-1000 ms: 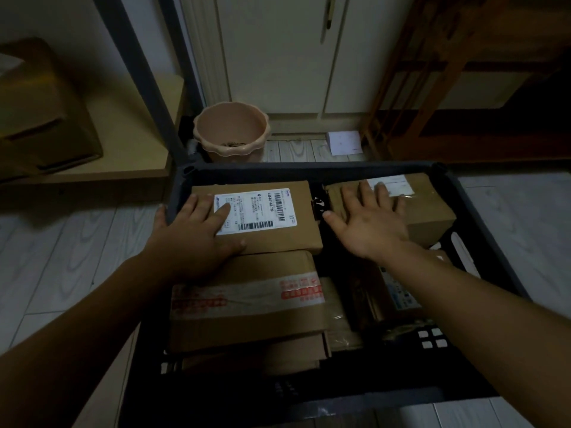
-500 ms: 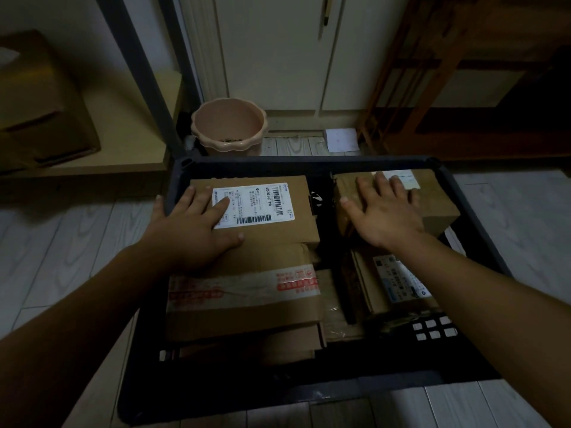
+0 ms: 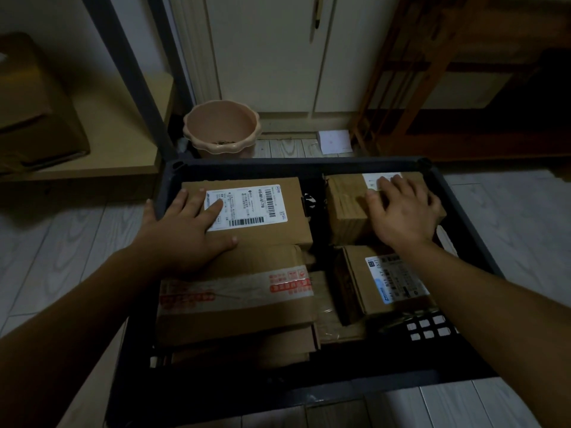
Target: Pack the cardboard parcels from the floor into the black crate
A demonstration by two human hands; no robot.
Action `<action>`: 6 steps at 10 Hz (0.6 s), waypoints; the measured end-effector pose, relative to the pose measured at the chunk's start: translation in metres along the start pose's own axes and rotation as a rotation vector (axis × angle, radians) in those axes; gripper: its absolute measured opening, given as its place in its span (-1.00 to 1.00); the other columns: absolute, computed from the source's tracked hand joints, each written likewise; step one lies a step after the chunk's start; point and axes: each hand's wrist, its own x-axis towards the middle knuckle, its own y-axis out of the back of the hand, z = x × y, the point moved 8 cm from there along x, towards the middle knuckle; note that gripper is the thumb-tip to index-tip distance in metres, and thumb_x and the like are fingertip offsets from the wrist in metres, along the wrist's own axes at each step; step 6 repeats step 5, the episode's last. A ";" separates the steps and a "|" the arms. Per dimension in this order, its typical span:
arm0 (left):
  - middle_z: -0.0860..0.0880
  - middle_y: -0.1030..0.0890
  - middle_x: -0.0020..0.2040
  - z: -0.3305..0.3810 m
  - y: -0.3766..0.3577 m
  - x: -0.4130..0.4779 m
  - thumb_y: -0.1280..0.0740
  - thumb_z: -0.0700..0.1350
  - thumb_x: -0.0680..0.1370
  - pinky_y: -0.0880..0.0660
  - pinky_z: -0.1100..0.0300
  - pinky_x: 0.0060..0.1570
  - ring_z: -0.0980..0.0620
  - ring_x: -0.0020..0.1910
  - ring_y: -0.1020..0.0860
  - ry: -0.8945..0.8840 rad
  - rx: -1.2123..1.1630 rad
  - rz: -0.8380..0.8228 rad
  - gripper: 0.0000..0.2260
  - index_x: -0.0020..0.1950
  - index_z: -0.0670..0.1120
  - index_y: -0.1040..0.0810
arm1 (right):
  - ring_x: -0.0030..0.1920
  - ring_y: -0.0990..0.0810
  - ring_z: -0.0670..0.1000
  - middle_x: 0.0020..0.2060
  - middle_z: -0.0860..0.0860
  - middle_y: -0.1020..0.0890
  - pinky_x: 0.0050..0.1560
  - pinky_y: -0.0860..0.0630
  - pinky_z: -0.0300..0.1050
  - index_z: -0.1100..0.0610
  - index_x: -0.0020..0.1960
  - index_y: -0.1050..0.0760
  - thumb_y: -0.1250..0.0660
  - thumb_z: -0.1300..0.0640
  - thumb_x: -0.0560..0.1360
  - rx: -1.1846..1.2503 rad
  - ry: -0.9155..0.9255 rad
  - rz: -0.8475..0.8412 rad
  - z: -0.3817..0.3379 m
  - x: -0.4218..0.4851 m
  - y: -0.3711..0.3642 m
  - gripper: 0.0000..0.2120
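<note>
The black crate (image 3: 296,166) stands on the floor, filled with several cardboard parcels. My left hand (image 3: 185,230) lies flat, fingers spread, on the labelled parcel (image 3: 272,211) at the back left, with its thumb outside the crate's left rim. My right hand (image 3: 401,211) presses flat on the brown parcel (image 3: 346,205) at the back right. A parcel with red-printed tape (image 3: 234,291) lies in front on the left. A small labelled box (image 3: 386,279) sits front right, partly under my right forearm.
A pink pot (image 3: 221,128) stands just behind the crate. A low wooden shelf (image 3: 102,125) with a big cardboard box (image 3: 34,106) is at the left. A wooden frame (image 3: 417,72) rises at the back right. A white paper (image 3: 335,141) lies on the floor.
My right hand has slid farther back and right on the brown parcel, uncovering the small labelled box. My left hand stays on the labelled parcel. The view has shifted slightly.
</note>
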 end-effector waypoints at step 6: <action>-0.03 0.18 0.57 -0.001 0.027 -0.019 0.00 0.47 0.42 0.18 -0.31 0.40 -0.12 0.53 0.19 0.024 -0.026 -0.148 -0.20 0.54 0.13 0.15 | 0.54 0.01 0.13 0.54 0.06 -0.10 0.47 0.18 0.27 -0.04 0.54 -0.06 0.27 -0.42 0.47 -0.116 0.097 -0.325 -0.016 -0.022 0.032 -0.23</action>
